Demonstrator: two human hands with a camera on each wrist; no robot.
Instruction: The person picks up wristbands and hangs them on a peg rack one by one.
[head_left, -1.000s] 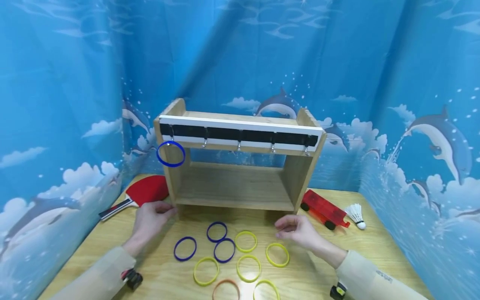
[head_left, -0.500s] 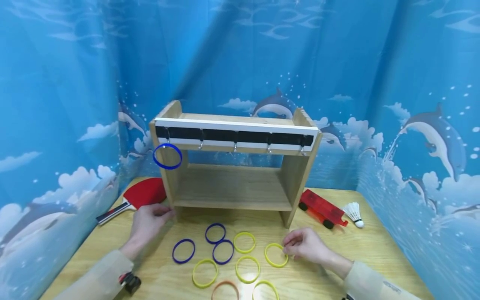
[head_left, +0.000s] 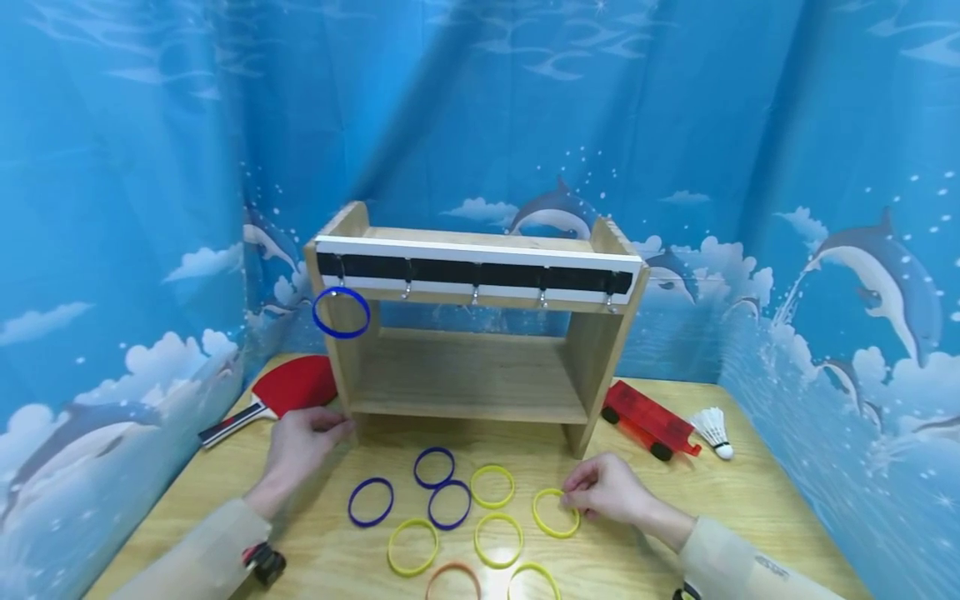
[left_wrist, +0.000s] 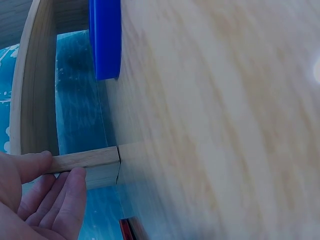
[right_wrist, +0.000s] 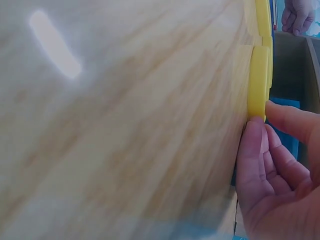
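A wooden shelf [head_left: 468, 375] stands at the table's middle, with a row of metal hooks [head_left: 475, 293] along its front. One blue wristband [head_left: 342, 335] hangs from the leftmost hook. My left hand [head_left: 303, 446] grips the foot of the shelf's left side panel [left_wrist: 87, 159], thumb on one face and fingers on the other. Low over the table, my right hand [head_left: 611, 487] pinches the right edge of the rightmost yellow wristband [head_left: 536, 510] between thumb and index finger. In the right wrist view this yellow band [right_wrist: 259, 82] shows edge-on, flat against the wood.
Several more yellow wristbands [head_left: 498, 567], three blue ones [head_left: 349, 504] and an orange one [head_left: 453, 566] lie in front of the shelf. A red table-tennis paddle [head_left: 300, 385] is at left; a red toy wagon [head_left: 648, 417] and shuttlecock [head_left: 711, 429] are at right. Dolphin-print curtains surround the table.
My right hand has come down from beside the shelf's right foot to the rightmost yellow wristband and taken its edge. My left hand keeps its place at the shelf.
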